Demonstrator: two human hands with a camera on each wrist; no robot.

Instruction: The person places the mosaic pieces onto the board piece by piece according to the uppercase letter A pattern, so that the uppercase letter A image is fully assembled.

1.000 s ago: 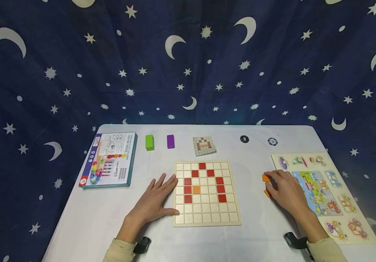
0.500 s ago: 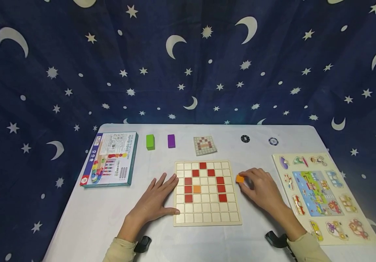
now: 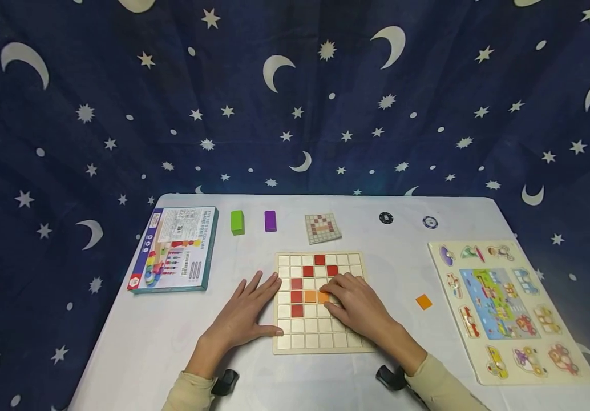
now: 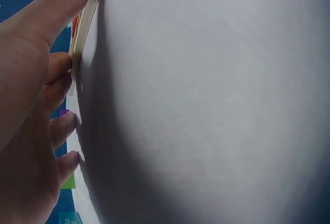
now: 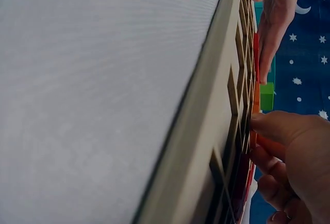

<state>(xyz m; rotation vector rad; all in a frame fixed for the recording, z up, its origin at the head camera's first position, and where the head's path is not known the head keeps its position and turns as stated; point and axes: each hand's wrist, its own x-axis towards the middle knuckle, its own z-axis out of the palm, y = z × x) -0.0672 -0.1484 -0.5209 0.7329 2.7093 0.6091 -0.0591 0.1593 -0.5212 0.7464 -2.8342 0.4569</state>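
Observation:
A wooden grid board point(image 3: 326, 341) with square cells lies in the middle of the table. Red tiles point(image 3: 296, 297) fill several cells, and one orange tile point(image 3: 310, 296) sits beside them. My right hand point(image 3: 358, 302) pinches a second orange tile point(image 3: 323, 297) between thumb and fingers, right at the cell beside the first one. It covers the red tiles on the board's right side. My left hand point(image 3: 243, 314) lies with straight, spread fingers at the left edge, its thumb point(image 4: 56, 7) and fingertips touching the board's rim. Another orange tile point(image 3: 424, 302) lies loose on the table to the right.
A small pattern card point(image 3: 323, 229) lies behind the board. Green point(image 3: 237, 222) and purple point(image 3: 270, 221) blocks stand back left, near a toy box point(image 3: 177, 248). Two poker chips point(image 3: 386, 218) lie back right. A picture puzzle board point(image 3: 510, 311) occupies the right side.
My right hand has picked up an orange tile from beside the puzzle board and carried it left to the grid board, leaving another behind. The left hand has stayed in place.

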